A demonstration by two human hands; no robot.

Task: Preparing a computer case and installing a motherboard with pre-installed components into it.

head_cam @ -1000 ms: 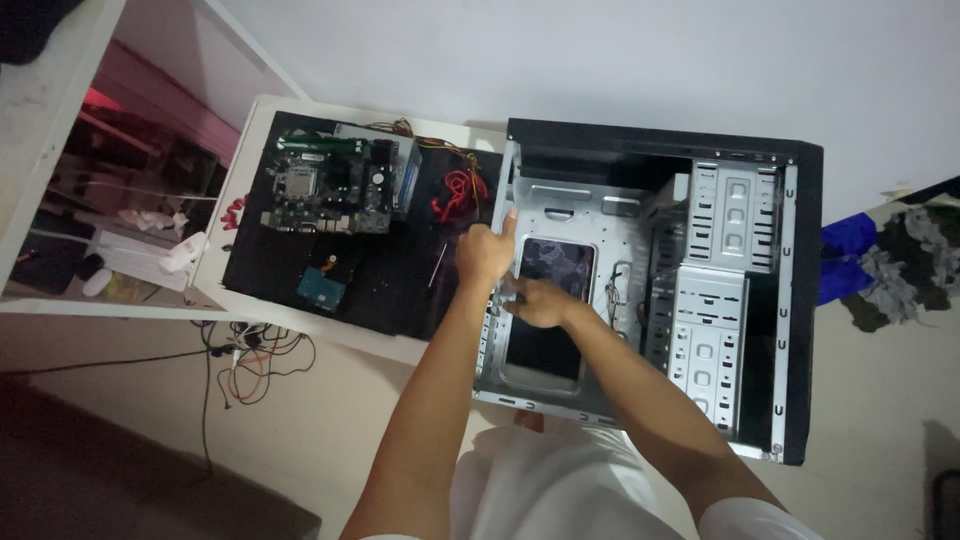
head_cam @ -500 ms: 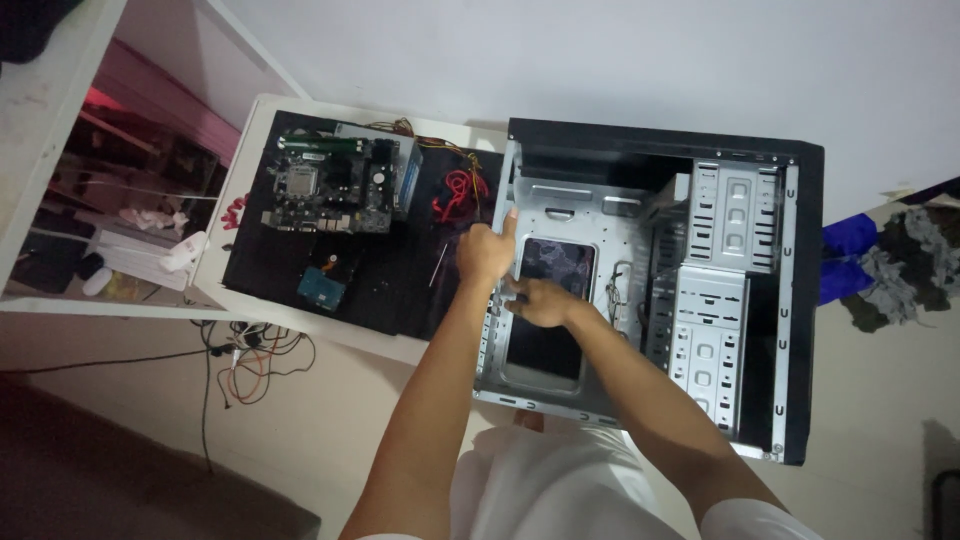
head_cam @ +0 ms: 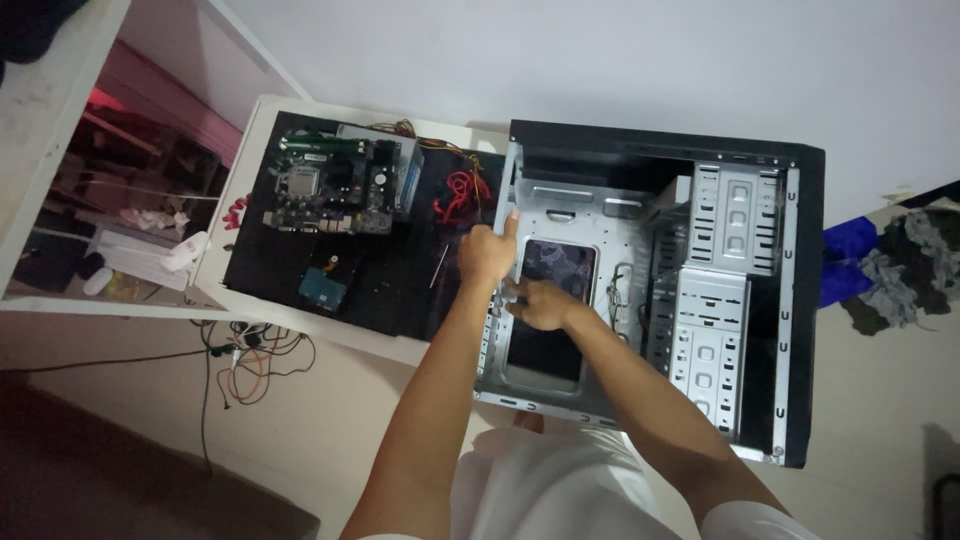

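An open black computer case (head_cam: 800,300) lies on its side, its bare metal tray and large cut-out (head_cam: 548,340) facing up. My left hand (head_cam: 487,250) rests on the case's left edge with the index finger pointing up along the rear panel. My right hand (head_cam: 540,303) sits just inside the case at the left rim of the cut-out, fingers curled against the metal; whether it holds anything is hidden. To the left, a green motherboard (head_cam: 335,185) lies on a black mat (head_cam: 390,290), with a small hard drive (head_cam: 323,290) below it and a screwdriver (head_cam: 438,266) near my left hand.
Red and yellow cables (head_cam: 458,190) lie beside the motherboard. A tangle of wires (head_cam: 255,355) hangs below the white table (head_cam: 245,200). The drive cage (head_cam: 720,290) fills the case's right side. Blue and grey cloths (head_cam: 890,265) lie at far right. A shelf (head_cam: 110,240) stands at left.
My left index finger has stretched out a little further up along the case's rear edge. My right hand stays at the cut-out's rim, barely shifted.
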